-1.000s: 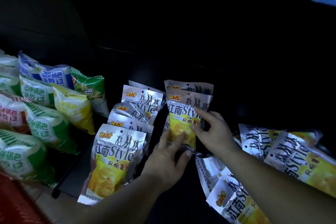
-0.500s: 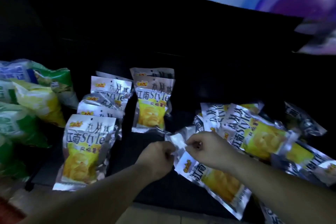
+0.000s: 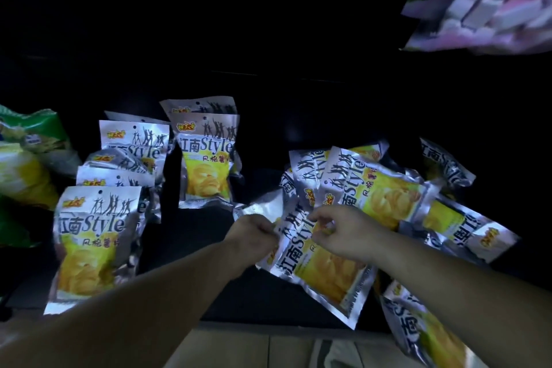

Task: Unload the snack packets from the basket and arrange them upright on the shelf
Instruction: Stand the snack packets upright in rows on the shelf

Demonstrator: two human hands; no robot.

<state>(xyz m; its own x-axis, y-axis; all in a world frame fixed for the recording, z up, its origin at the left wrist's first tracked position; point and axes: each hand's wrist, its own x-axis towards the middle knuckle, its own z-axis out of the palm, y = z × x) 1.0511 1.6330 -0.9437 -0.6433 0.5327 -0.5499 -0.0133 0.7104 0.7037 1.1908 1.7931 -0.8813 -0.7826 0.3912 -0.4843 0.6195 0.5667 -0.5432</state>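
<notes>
Item 1, packet [image 3: 322, 272]: silver and yellow, printed "Style". It lies tilted near the front edge of the shelf [image 3: 185, 242], its top toward the hands. We log both hands on it.
- Left hand [image 3: 254, 233]: fingers curled and clamped on the packet's upper left edge.
- Right hand [image 3: 337, 233]: fingers curled, pinching the upper edge just beside the left hand.

Item 2, left column [image 3: 92, 242]: like packets standing upright on the shelf, the front one in full view. The others stand close behind it and overlap.

Item 3, second column [image 3: 206, 158]: we count two upright packets, one behind the other, just right of the left column.

Item 4, pile [image 3: 385, 188]: like packets lying flat and overlapping, right of the hands and touching the held packet. We note one at lower right reaching past the shelf's front edge.

Item 5, bags [image 3: 27, 176]: green and yellow, at the far left of the shelf.

Item 6, pink pack [image 3: 493, 9]: pink and white, blurred, at upper right.

Item 7, floor [image 3: 239, 346]: pale, below the shelf's front edge.
</notes>
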